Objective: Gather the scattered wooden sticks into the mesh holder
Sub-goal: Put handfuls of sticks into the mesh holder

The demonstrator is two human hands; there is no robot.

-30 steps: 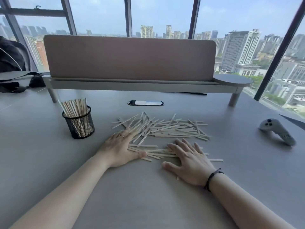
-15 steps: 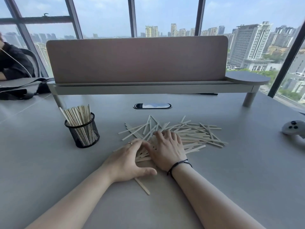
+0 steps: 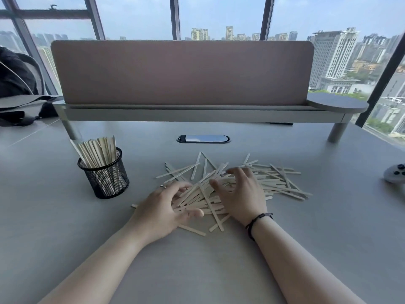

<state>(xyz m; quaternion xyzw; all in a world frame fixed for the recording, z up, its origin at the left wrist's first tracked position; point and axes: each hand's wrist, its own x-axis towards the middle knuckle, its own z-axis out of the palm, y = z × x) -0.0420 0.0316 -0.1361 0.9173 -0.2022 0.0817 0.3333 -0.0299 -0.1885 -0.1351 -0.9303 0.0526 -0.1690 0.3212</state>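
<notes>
Grey tabletop (image 3: 65,216), no legible writing or brand | sticks (image 3: 274,183) piled loose at centre | mesh holder (image 3: 104,179) left of pile, upright, part-filled with sticks | left hand (image 3: 162,207) on pile's near-left edge, fingers curled loosely round sticks | right hand (image 3: 241,194) flat on pile, fingers spread | ring (image 3: 161,186) on left hand.

My left hand (image 3: 163,207) covers the near-left part of the stick pile (image 3: 274,183), and my right hand (image 3: 241,194) hides its middle, so I cannot count what lies beneath. My fingertips blur. The mesh cup (image 3: 105,178) hides the lower ends of its sticks. The controller (image 3: 395,175) is cut by the right edge, the dark bag (image 3: 15,115) by the left.
</notes>
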